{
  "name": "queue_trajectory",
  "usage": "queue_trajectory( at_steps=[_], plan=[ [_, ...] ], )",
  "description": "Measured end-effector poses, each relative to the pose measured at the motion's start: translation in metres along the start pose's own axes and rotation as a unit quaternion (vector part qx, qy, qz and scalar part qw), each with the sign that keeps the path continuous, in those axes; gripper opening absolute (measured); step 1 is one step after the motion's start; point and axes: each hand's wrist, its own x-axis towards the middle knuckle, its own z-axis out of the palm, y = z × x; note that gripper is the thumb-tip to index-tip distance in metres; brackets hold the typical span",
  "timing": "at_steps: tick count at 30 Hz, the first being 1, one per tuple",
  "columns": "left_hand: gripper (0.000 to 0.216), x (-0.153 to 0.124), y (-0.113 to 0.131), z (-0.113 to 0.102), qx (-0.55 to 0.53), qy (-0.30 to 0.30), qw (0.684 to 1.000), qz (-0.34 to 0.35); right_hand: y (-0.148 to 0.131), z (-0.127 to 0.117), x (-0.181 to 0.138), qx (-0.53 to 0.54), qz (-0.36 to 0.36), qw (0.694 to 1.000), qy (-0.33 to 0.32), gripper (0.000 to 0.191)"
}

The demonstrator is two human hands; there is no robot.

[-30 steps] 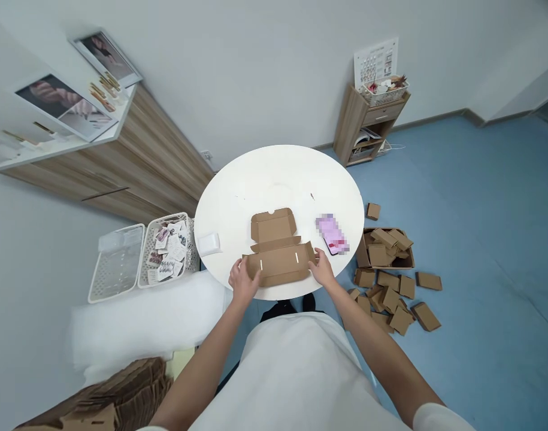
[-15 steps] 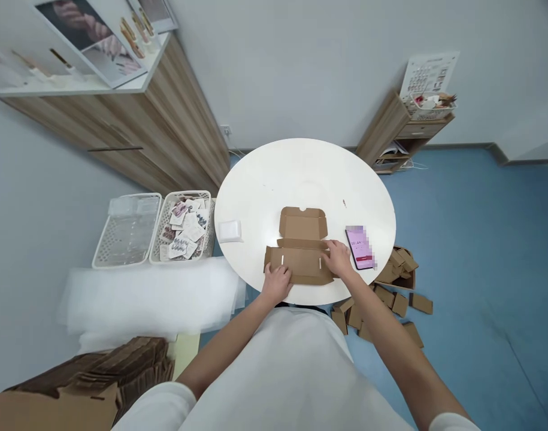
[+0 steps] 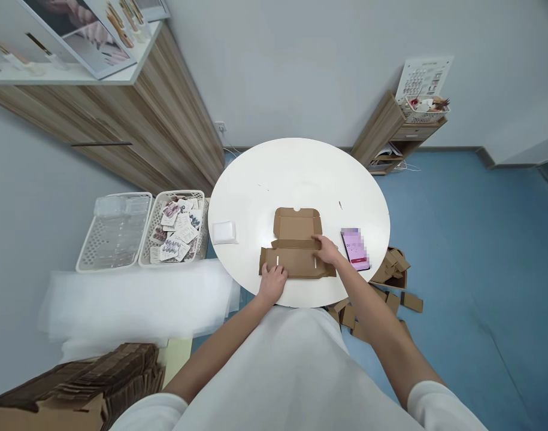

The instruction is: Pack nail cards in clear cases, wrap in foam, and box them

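A brown cardboard box, unfolded with its lid panel to the far side, lies on the white oval table. Two short white strips show on its near panel. My left hand holds the near left edge, fingertips over the panel and the thumb hard to see. At the right end of the crease, my right hand grips the cardboard between thumb and fingers. A phone with a pink screen lies right of that hand. A small white pack is at the table's left.
Left of the table stand a white basket of printed cards and a basket of clear plastic boxes. White translucent sheets and stacked flat cardboard are nearer. Small folded boxes fill a carton and litter the floor at right.
My right hand has shifted slightly toward the crease and lid side of the box. My left hand stays at the near left edge. The whole view has moved a little.
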Motion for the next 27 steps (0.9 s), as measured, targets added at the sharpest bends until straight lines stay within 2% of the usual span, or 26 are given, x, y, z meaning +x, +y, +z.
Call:
queue_trajectory(
  at_steps=[3, 7, 11, 15, 20, 25, 27],
  plan=[
    [0.038, 0.007, 0.005, -0.003, 0.009, -0.007, 1.0, -0.025, -0.002, 0.0, -0.002, -0.022, -0.025, 0.999, 0.014, 0.062],
    [0.036, 0.014, 0.012, -0.005, 0.021, -0.01, 0.998, -0.05, -0.002, 0.007, -0.006, -0.102, -0.069, 0.991, 0.044, 0.069],
    [0.038, 0.019, 0.017, -0.004, 0.043, 0.002, 0.996, -0.073, 0.004, 0.015, -0.008, -0.141, -0.094, 0.984, 0.047, 0.073],
    [0.057, 0.027, 0.02, -0.005, 0.04, 0.003, 0.994, -0.103, 0.013, 0.017, -0.007, -0.148, -0.124, 0.98, 0.05, 0.073],
    [0.098, 0.04, 0.018, -0.014, -0.012, -0.014, 0.991, -0.136, 0.02, 0.016, -0.002, -0.136, -0.155, 0.977, 0.058, 0.076],
    [0.111, 0.05, 0.019, -0.028, 0.019, -0.019, 0.987, -0.161, 0.021, 0.016, 0.002, -0.133, -0.16, 0.976, 0.058, 0.077],
    [0.113, 0.053, 0.02, -0.032, 0.048, -0.015, 0.988, -0.149, 0.019, 0.016, 0.002, -0.127, -0.158, 0.978, 0.057, 0.073]
  ],
)
